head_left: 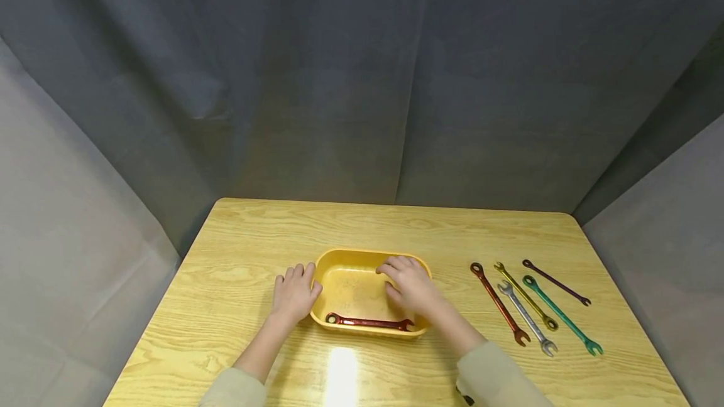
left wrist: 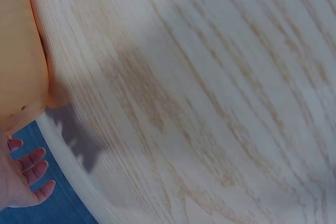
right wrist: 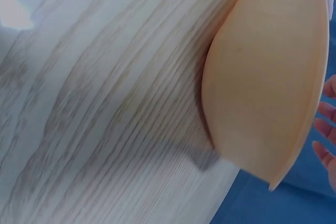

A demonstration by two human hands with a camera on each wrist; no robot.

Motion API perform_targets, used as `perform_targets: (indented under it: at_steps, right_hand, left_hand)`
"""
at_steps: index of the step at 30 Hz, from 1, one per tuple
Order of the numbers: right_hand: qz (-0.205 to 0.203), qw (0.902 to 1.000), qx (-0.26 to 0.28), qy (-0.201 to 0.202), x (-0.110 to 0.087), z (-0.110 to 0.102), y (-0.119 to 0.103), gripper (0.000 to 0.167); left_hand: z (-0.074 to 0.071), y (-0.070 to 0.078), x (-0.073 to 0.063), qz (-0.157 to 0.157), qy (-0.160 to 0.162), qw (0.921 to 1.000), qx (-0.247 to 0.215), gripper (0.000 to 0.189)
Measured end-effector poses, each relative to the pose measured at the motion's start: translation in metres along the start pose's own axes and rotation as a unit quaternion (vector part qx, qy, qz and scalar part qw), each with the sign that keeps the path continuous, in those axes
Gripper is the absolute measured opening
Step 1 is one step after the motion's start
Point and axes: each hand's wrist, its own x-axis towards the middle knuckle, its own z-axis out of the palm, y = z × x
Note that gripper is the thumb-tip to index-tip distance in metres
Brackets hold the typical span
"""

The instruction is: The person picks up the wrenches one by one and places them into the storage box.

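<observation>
A yellow plastic basin [head_left: 347, 297] sits on the wooden table, with a dark red combination wrench [head_left: 370, 322] lying along its near side. My left hand [head_left: 294, 294] is at the basin's left rim, its fingers spread and the thumb at the edge. Over the basin's right part is my right hand [head_left: 411, 284], fingers loosely bent, nothing visible between them. The left wrist view catches the left hand's fingertips [left wrist: 35, 169] beside the basin's outer wall [left wrist: 21, 51]. In the right wrist view, the right fingers [right wrist: 325, 129] show past the basin's rim [right wrist: 315, 77].
To the right lie several combination wrenches side by side: orange-red [head_left: 500, 303], silver [head_left: 527, 316], yellow [head_left: 526, 295], green [head_left: 560, 314] and purple [head_left: 557, 281]. Dark grey cloth [head_left: 339, 80] hangs behind the table [head_left: 254, 231], with paler cloth on both sides.
</observation>
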Motion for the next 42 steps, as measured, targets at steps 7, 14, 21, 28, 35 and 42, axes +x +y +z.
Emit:
perform_targets:
  at_steps: [7, 14, 21, 28, 35, 42]
  right_hand:
    - [0.017, 0.9983, -0.004, 0.056, -0.011, -0.003, 0.022, 0.034]
    - [0.058, 0.995, -0.009, 0.081, -0.024, -0.007, 0.04, 0.037]
    - [0.077, 0.9911, -0.019, 0.107, -0.033, -0.008, 0.05, 0.033]
    - [0.111, 0.9869, -0.025, 0.114, -0.044, -0.008, 0.06, 0.037]
    - [0.141, 0.983, -0.026, 0.114, -0.056, -0.011, 0.069, 0.042]
    - [0.168, 0.9788, -0.022, 0.114, -0.067, -0.012, 0.078, 0.045]
  left_hand:
    - [0.001, 0.0, 0.0, -0.002, -0.002, 1.0, 0.001, 0.035]
    - [0.001, 0.0, 0.0, -0.003, 0.0, 1.0, 0.0, 0.035]
    - [0.003, 0.0, 0.001, -0.004, 0.001, 1.0, 0.002, 0.033]
    - [0.002, 0.0, 0.0, 0.0, 0.006, 1.0, 0.003, 0.031]
    - [0.0, 0.0, 0.001, -0.001, 0.006, 1.0, 0.0, 0.027]
    - [-0.002, 0.001, 0.001, -0.002, 0.003, 1.0, 0.002, 0.027]
